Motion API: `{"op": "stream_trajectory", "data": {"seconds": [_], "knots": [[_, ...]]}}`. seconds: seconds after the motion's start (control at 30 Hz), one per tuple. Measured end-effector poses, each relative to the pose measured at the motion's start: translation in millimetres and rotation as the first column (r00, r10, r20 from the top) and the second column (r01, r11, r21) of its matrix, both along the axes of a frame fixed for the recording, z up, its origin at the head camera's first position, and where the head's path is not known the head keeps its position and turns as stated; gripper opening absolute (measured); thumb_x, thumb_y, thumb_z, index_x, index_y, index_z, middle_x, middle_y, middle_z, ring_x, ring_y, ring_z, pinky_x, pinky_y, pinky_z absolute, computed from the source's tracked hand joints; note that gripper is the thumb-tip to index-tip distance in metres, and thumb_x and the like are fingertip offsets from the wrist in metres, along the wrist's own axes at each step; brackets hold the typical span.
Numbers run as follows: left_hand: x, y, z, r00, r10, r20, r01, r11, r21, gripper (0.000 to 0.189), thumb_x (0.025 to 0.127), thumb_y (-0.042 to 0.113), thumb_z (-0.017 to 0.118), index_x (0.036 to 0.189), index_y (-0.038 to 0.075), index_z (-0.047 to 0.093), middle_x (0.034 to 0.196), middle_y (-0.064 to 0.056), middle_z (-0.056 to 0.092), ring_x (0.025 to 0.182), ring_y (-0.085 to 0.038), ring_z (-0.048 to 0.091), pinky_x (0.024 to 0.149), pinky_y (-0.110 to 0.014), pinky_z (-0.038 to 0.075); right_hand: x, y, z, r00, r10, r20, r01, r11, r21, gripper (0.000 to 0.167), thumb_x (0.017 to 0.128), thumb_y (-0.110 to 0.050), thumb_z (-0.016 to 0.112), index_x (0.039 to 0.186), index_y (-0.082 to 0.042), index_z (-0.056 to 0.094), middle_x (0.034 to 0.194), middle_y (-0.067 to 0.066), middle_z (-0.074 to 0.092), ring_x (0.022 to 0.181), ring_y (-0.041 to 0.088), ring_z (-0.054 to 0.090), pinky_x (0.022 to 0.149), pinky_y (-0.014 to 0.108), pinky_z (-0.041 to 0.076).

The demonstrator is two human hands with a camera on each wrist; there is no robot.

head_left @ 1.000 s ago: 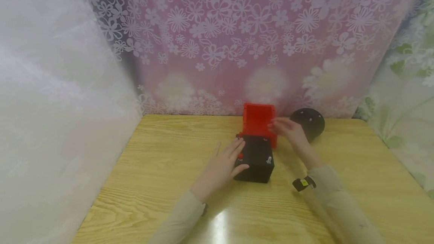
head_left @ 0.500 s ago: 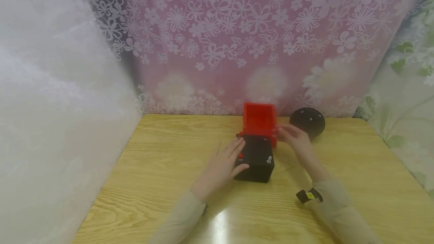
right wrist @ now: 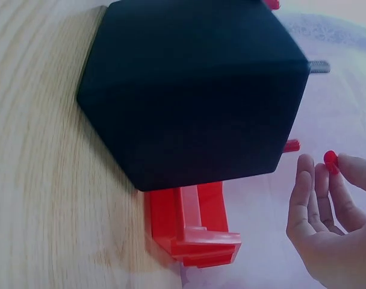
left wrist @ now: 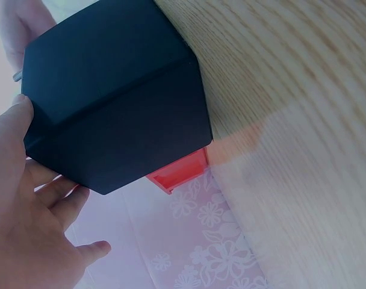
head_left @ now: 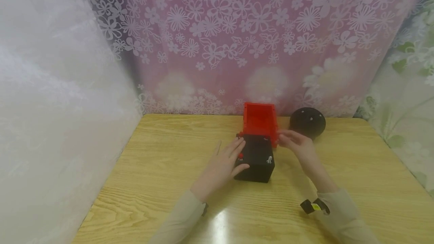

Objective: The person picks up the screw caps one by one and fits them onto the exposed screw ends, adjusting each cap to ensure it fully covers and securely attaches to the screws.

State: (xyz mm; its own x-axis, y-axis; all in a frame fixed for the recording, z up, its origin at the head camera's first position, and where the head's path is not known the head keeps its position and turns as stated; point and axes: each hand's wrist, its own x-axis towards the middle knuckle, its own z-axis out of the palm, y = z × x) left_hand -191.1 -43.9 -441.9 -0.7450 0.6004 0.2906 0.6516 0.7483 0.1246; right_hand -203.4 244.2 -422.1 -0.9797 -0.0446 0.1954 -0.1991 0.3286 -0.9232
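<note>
A black box with metal studs on its top stands on the table. My left hand rests at its left side, fingers stretched over the top edge. In the right wrist view my right hand pinches a small red cap between thumb and finger, off the box's far corner. Another red cap covers a stud near it, while a neighbouring stud shows bare metal. Behind the box is an open red bin, with my right fingers beside its right wall in the head view.
A round black piece with small metal studs lies tilted at the back right of the wooden table. A pink flowered curtain hangs along the table's back edge, and pale sheets close off both sides.
My right hand has come from over the red bin back toward me and slightly right, ending beside the bin's front right corner. The left hand and the box have stayed put.
</note>
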Motion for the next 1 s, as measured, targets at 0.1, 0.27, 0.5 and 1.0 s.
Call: {"op": "stream_trajectory", "data": {"seconds": [0.1,0.27,0.5,1.0], "knots": [[-0.4,0.3,0.0,1.0,0.001,0.0,-0.001,1.0,0.002,0.075,0.103,0.059,0.043,0.16,0.011,0.032,0.167,-0.002,0.027,0.153,-0.02,0.026,0.124,-0.056,0.012,4.5,-1.9,2.7,1.0,0.01,0.001,-0.01,1.0,0.004,0.044,0.102,-0.03,0.063,0.131,0.003,0.063,0.109,0.01,0.076,0.099,0.011,0.072,0.09,0.017,0.052],[-0.7,0.4,0.2,1.0,0.006,0.004,-0.006,1.0,-0.008,0.076,0.102,0.06,0.042,0.16,0.012,0.031,0.167,-0.001,0.026,0.154,-0.017,0.022,0.124,-0.056,0.011,10.6,-4.5,5.7,1.0,0.021,-0.006,-0.021,1.0,0.017,0.041,0.102,-0.03,0.062,0.13,0.001,0.065,0.108,0.01,0.077,0.1,0.017,0.073,0.09,0.018,0.051],[-1.2,0.2,-0.4,1.0,0.003,0.001,-0.003,1.0,-0.01,0.076,0.102,0.06,0.042,0.16,0.013,0.031,0.167,-0.001,0.026,0.154,-0.018,0.024,0.124,-0.056,0.012,18.6,-7.6,8.5,0.998,0.048,0.03,-0.049,0.997,0.054,0.04,0.102,-0.031,0.063,0.13,-0.004,0.067,0.113,0.013,0.075,0.102,0.015,0.071,0.092,0.022,0.049],[-0.3,0.2,1.1,1.0,0.001,-0.023,-0.001,1.0,-0.009,0.075,0.102,0.058,0.045,0.159,0.011,0.033,0.166,-0.003,0.029,0.152,-0.021,0.029,0.124,-0.056,0.014,30.5,-12.8,5.1,0.995,0.099,0.014,-0.1,0.991,0.088,0.032,0.098,-0.023,0.069,0.124,-0.006,0.072,0.118,0.003,0.075,0.105,0.002,0.067,0.091,0.019,0.051]]}}
